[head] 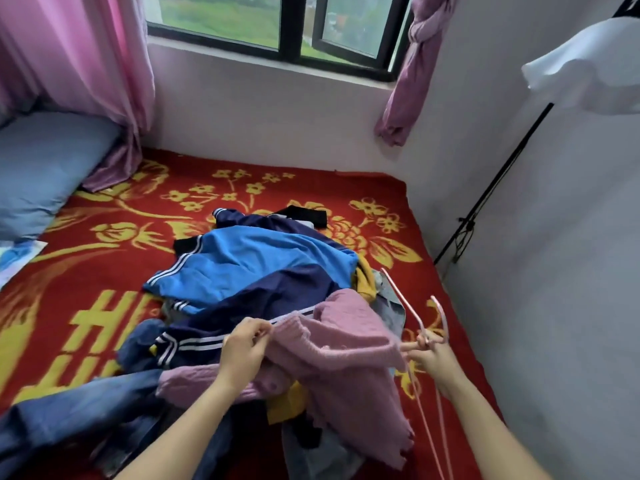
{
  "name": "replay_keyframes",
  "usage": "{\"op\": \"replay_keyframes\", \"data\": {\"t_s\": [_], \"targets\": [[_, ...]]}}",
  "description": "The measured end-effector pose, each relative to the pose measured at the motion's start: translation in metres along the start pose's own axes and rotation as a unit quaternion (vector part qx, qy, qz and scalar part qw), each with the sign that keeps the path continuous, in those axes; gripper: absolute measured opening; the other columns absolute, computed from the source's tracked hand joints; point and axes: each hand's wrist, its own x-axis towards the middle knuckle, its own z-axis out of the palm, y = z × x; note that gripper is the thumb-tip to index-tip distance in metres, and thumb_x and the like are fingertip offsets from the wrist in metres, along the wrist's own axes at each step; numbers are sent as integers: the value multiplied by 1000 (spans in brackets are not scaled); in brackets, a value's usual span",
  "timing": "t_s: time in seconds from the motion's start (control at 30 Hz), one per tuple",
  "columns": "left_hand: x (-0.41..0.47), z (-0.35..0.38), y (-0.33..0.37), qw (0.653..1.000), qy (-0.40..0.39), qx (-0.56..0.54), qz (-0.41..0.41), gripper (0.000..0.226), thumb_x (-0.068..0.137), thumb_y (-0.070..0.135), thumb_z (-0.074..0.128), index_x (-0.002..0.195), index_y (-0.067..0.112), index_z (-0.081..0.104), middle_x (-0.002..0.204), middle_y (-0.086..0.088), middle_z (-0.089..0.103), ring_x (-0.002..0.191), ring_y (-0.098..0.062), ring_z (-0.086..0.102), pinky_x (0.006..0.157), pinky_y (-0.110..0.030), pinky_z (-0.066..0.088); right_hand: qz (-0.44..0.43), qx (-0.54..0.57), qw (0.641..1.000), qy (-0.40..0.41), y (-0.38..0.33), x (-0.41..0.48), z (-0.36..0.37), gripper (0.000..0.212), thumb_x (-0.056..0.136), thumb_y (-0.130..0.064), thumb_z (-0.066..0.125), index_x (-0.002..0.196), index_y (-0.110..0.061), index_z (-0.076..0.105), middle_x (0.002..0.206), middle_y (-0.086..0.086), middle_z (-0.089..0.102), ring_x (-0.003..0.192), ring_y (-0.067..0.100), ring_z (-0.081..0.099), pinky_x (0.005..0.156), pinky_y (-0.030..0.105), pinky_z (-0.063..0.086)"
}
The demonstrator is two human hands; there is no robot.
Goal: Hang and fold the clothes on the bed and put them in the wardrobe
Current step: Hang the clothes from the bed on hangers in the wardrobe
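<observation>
A pile of clothes lies mid-bed: a blue and navy striped jacket [256,261], jeans [79,403], yellow and grey pieces. On top in front is a pink knit sweater [343,344]. My left hand [244,348] pinches the sweater's ribbed edge. My right hand [431,355] grips a pink wire hanger [412,306], one end of which runs into the sweater. A second thin pink wire hangs below that hand.
The bed carries a red blanket with yellow flowers [104,237]. A blue pillow [41,168] lies at the left under a pink curtain [76,57]. A window [277,26] is ahead; a wall, a black stand [491,188] and a white garment [585,67] are at the right.
</observation>
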Motion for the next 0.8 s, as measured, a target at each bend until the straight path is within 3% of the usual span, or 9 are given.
{"op": "replay_keyframes", "data": {"t_s": [0.13, 0.2, 0.27, 0.43, 0.6, 0.67, 0.73, 0.8], "targets": [[-16, 14, -8, 997, -52, 52, -4, 14, 73, -7, 70, 73, 7, 69, 84, -5, 65, 76, -26, 62, 77, -45, 49, 4, -54, 998, -11, 14, -9, -1, 28, 78, 16, 56, 71, -7, 43, 68, 19, 65, 56, 27, 59, 49, 29, 41], [-25, 20, -11, 992, -85, 88, 5, 11, 75, -3, 70, 75, 7, 71, 85, -5, 67, 82, -23, 63, 80, -43, 47, -11, -75, 995, -66, 11, -17, -10, 13, 84, 2, 61, 88, -10, 57, 66, 15, 66, 45, 22, 55, 41, 23, 39], [-32, 25, -13, 990, -92, 104, -9, 10, 76, -1, 69, 78, 8, 71, 85, -5, 69, 87, -23, 62, 82, -40, 45, -31, -90, 991, -94, 8, -26, -22, 16, 88, -4, 60, 99, -15, 63, 58, 8, 64, 40, 14, 47, 38, 18, 35], [-30, 28, -15, 991, -66, 110, -48, 12, 79, 2, 66, 86, 9, 73, 90, -8, 71, 89, -25, 64, 84, -37, 44, -76, -74, 994, -1, 1, -41, -41, 10, 83, 0, 66, 80, -8, 71, 42, -8, 48, 40, 0, 41, 42, 9, 31], [-21, 26, -20, 988, -47, 119, -86, 9, 81, 10, 66, 86, 12, 73, 86, -7, 72, 86, -28, 64, 80, -36, 46, -101, -115, 987, 50, 9, -60, -50, 19, 84, -6, 66, 67, -14, 71, 54, -6, 59, 53, -4, 51, 56, 7, 37], [-19, 25, -19, 987, -45, 123, -90, 7, 81, 11, 67, 85, 12, 72, 88, -8, 71, 87, -30, 63, 80, -37, 46, -92, -154, 982, 62, 14, -64, -55, 25, 85, -10, 66, 63, -20, 70, 51, -11, 58, 52, -5, 50, 63, 14, 39], [-18, 25, -17, 987, -50, 128, -88, 6, 82, 13, 66, 85, 12, 72, 90, -7, 70, 88, -30, 62, 83, -38, 46, -76, -195, 976, 60, 19, -67, -60, 32, 85, -14, 67, 58, -31, 69, 49, -14, 56, 50, -1, 46, 60, 27, 35], [-18, 25, -16, 986, -54, 132, -84, 6, 82, 13, 67, 85, 13, 72, 88, -6, 70, 88, -30, 62, 85, -39, 45, -67, -211, 974, 55, 21, -70, -62, 38, 84, -17, 68, 53, -40, 67, 53, -16, 59, 55, 1, 48, 61, 30, 35]]}}
